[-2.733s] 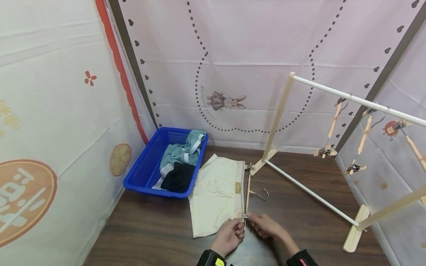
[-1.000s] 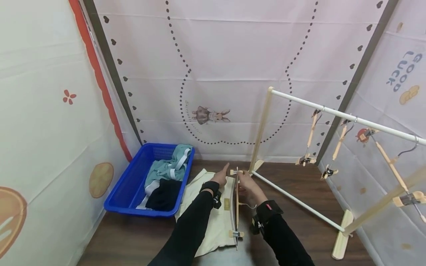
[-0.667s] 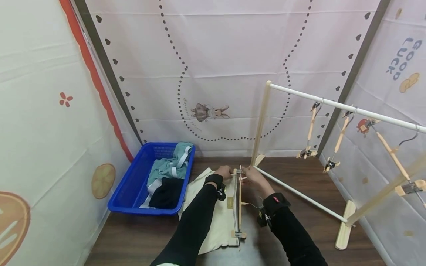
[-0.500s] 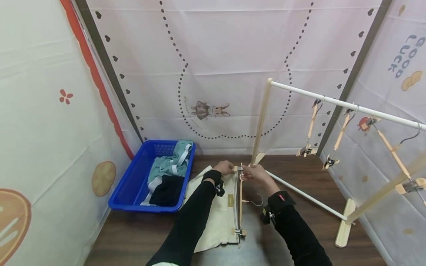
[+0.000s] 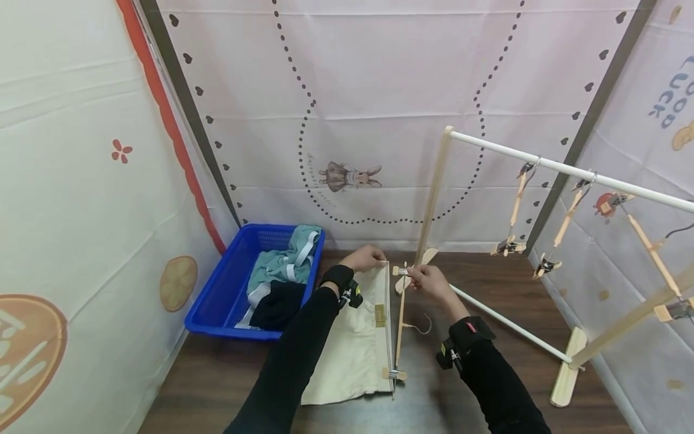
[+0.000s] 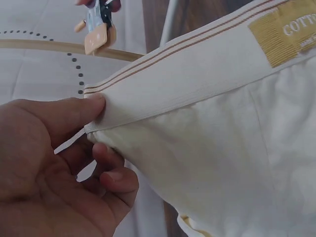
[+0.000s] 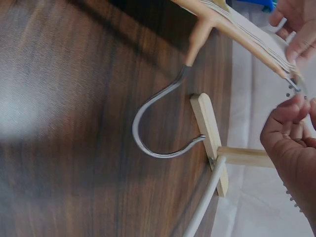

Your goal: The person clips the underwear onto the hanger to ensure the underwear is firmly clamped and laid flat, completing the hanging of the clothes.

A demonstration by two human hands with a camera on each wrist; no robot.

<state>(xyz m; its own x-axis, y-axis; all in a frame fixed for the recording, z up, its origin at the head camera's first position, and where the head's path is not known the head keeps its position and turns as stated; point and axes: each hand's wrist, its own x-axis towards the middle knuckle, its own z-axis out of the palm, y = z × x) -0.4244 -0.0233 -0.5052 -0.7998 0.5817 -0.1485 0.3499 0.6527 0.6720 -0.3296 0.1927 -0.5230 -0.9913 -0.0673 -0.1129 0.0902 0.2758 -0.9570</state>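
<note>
Cream underpants (image 5: 352, 355) lie flat on the floor, their striped waistband (image 6: 168, 84) on the right side. My left hand (image 5: 364, 259) pinches the waistband's far corner between thumb and fingers, lifting it slightly. Beside the waistband lies a wooden clip hanger (image 5: 402, 319), its metal hook (image 7: 140, 126) pointing right. My right hand (image 5: 432, 283) pinches the hanger's far clip (image 5: 400, 271), which stands a little apart from the waistband in the left wrist view. The near clip (image 5: 394, 374) sits on the waistband's near end.
A blue basket (image 5: 214, 301) with teal (image 5: 282, 265) and black (image 5: 279, 304) clothes stands on the left. A rack with a white top rail (image 5: 558, 166) and white lower bar (image 5: 509, 325) stands on the right, several clip hangers on it. Printed cloth walls surround the floor.
My hands have gone from the near clip to the far end of the hanger. The far clip has shifted right, off the waistband, while my left hand has taken the waistband corner.
</note>
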